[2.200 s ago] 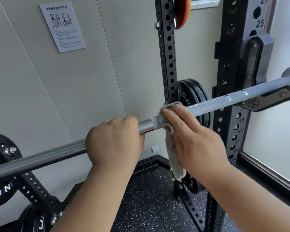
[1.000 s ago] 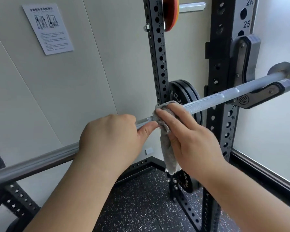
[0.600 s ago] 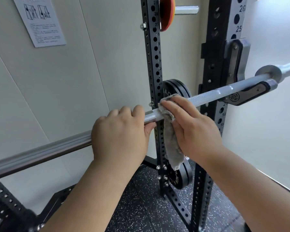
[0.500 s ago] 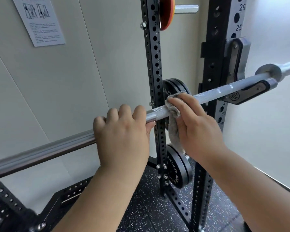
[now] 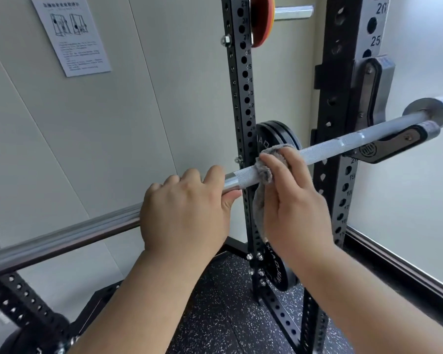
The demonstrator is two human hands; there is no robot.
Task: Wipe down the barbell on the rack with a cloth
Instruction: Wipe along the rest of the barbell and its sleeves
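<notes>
While a pale grey panelled wall filled the background, a black steel rack with rows of numbered holes stood over a black speckled rubber floor. Across the rack lay the long silver steel barbell, running from the lower left up to the right, where it rested in a black and grey metal hook on the near upright. The left hand gripped the smooth stretch of the bar, fingers curled over the top and the thumb tucked beneath. Just beside it to the right, the right hand held a small grey fluffy cloth against the knurled section, its fingers bent over the top of the bar with the fabric clamped under them; its thumb was hidden. The loose tail of the cloth hung down behind that palm. Black round weight plates sat behind the cloth on the rear upright. A white printed paper notice was stuck to the wall at the upper left.
</notes>
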